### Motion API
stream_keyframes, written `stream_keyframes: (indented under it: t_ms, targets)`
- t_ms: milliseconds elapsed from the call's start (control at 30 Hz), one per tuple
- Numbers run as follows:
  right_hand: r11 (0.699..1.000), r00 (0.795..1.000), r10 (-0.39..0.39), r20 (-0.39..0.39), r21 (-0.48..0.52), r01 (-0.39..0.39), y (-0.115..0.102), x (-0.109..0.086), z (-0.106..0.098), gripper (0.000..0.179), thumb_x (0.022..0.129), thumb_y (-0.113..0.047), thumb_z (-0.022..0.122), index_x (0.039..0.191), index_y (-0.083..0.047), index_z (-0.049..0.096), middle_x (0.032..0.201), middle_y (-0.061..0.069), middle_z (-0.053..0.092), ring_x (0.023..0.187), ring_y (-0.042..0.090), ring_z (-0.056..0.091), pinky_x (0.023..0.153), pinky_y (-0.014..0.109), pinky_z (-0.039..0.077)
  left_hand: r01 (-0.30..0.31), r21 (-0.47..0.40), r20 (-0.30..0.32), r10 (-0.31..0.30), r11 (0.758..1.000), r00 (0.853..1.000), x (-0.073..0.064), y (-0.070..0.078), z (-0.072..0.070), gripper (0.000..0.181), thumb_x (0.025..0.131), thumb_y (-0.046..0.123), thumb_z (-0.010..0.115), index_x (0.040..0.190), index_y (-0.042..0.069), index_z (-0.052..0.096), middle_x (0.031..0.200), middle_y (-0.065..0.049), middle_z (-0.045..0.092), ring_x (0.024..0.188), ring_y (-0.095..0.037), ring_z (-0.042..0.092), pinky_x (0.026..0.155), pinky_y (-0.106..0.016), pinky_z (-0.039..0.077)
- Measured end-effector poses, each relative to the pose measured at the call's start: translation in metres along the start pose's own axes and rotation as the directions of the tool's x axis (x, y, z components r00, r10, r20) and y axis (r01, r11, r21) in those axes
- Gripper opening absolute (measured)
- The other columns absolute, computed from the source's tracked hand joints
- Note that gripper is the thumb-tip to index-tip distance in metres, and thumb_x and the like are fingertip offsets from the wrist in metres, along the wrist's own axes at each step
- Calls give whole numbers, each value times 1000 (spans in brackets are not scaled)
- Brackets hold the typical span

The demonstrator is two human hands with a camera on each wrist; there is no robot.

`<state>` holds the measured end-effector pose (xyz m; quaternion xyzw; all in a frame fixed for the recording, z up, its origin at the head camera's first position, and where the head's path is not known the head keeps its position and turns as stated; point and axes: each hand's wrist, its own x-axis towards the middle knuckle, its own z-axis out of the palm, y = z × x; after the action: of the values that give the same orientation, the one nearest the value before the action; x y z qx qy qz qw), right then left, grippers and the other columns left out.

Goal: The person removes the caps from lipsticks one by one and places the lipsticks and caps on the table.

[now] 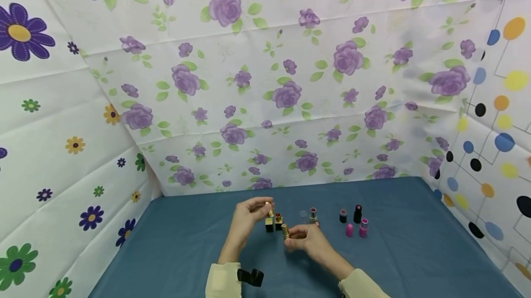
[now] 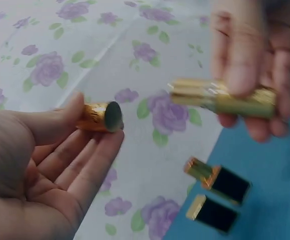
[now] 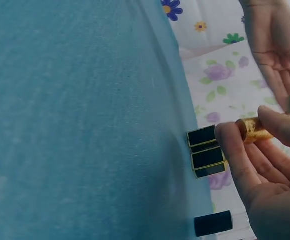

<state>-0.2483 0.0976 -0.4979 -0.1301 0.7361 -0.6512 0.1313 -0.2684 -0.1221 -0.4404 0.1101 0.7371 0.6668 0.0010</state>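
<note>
My left hand pinches a short gold lipstick cap between thumb and fingers, its hollow end facing the other hand. Held by the thumb and fingers of my right hand is a gold lipstick tube, lower and to the right in the head view. A gap separates cap and tube. Just beyond the hands on the table stand an uncapped black and gold lipstick and, left of it, its square black cap.
Beyond the right hand, another uncapped lipstick stands beside a clear cap. Farther right are a black lipstick, a dark cap, a pink lipstick and a pink cap. Flowered cloth backs the blue table.
</note>
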Motion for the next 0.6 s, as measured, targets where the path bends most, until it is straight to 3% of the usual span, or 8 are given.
stream_keyframes:
  t_ms: [167,367,600]
  targets:
    - [989,997,-51,-52,-138,43,-2,6,5,32,93,-12,80,118,7,71,102,11,77,90,23,74,76,40,62,1,195,33,-8,981,999,-5,-12,-2,25,100,18,73,122,8,77,117,-11,75,104,-21,71,94,-48,57]
    - [960,997,-51,-61,-277,32,-6,14,18,24,95,-12,78,115,-1,70,104,7,75,96,24,72,79,44,61,37,391,45,-59,920,997,-9,-25,-6,18,92,10,80,110,7,81,106,-8,77,93,-21,73,84,-51,60]
    - [928,995,-70,-76,-371,37,-1,23,30,15,94,-8,78,105,-5,68,80,3,60,62,15,55,53,31,45,72,509,56,-116,858,992,-8,-38,-4,16,86,5,84,101,10,82,98,-5,77,86,-20,73,74,-43,61]
